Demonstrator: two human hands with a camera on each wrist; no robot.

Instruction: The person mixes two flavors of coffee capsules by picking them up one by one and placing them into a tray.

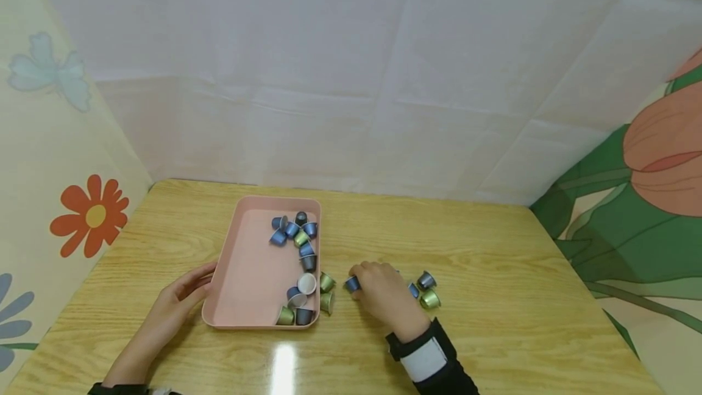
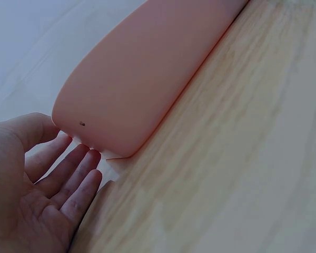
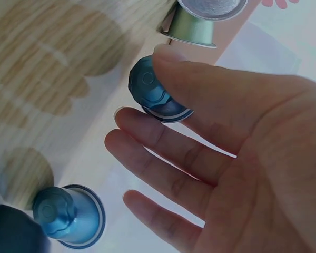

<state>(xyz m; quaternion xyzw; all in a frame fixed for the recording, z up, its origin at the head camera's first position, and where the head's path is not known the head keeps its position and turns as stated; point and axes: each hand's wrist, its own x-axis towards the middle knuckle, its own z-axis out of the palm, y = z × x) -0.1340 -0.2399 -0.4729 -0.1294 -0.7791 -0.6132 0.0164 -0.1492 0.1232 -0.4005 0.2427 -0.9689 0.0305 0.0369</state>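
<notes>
My right hand (image 1: 382,295) pinches a blue coffee capsule (image 3: 150,89) between thumb and fingers, low over the wooden table. Beside the left wall of a pink tray (image 1: 247,261) is my left hand (image 1: 178,297); in the left wrist view its relaxed fingertips (image 2: 84,155) rest at the tray's side. Blue, green and dark capsules lie inside the tray along its right side, among them a capsule with its white lid (image 1: 307,283) facing up. Just outside the right wall lie two green capsules, one of them the nearer green capsule (image 1: 326,303).
Right of my right hand lie a dark blue-grey capsule (image 1: 426,280), a green capsule (image 1: 430,299) and a blue capsule (image 1: 414,290), partly hidden by the hand. A white cloth (image 1: 351,78) hangs behind the table (image 1: 493,322). Flower-printed panels stand on both sides.
</notes>
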